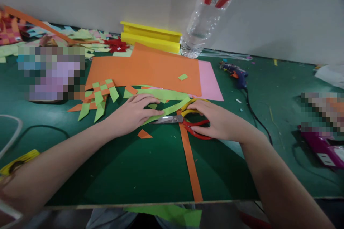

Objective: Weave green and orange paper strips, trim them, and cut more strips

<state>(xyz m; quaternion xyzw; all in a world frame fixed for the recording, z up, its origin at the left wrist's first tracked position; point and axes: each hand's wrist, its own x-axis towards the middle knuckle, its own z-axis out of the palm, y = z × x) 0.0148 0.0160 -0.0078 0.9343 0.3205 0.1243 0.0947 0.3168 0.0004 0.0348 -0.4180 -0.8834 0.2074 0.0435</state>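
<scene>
My left hand (134, 112) is closed on a narrow light-green paper strip (176, 105), its fingers low over the table. My right hand (219, 117) grips scissors (172, 119) with red and yellow handles; the blades point left, beside the strip. Whether the blades touch the paper is hard to tell. Under the scissors an orange paper strip (192, 164) runs down to the table's front edge. Left of my left hand lies a woven green and orange paper piece (101, 91). A small orange scrap (145, 134) rests just below that hand.
Beyond my hands lie a large orange sheet (147, 68) and a pink sheet (211, 82). Farther back are a yellow channel-shaped piece (150, 42) and a clear bottle (204, 18). A corded glue gun (237, 74) and a purple power strip (319, 148) lie right; paper scraps (88, 39) heap back left.
</scene>
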